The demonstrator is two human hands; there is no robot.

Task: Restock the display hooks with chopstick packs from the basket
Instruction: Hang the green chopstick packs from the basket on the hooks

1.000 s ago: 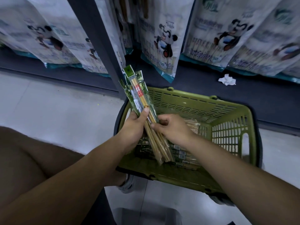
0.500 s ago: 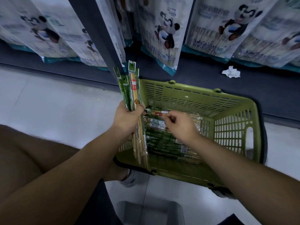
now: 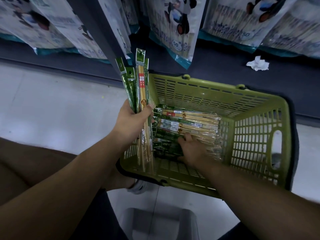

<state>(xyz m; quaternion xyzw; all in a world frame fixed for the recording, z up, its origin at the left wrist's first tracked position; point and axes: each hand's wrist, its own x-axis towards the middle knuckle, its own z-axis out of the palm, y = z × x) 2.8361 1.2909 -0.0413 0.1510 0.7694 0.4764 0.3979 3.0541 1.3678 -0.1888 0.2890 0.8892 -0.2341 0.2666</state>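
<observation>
Left hand (image 3: 131,122) grips upright chopstick packs (image 3: 142,87) at the basket (image 3: 251,135) left rim. Right hand (image 3: 194,149) lies on loose packs (image 3: 190,120) inside; grip indeterminate.

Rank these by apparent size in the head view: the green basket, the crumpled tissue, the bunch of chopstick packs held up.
1. green basket
2. bunch of chopstick packs, nearer the camera, so flattered
3. crumpled tissue

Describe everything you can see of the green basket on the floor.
The olive-green rectangular plastic basket stands upright on the pale floor before the dark shelf base. Its walls are slotted and gridded, with an oval grip hole in the right end; dark handles hang folded outside. A pile of clear-wrapped chopstick packs lies inside, and the right hand reaches into it.
</observation>
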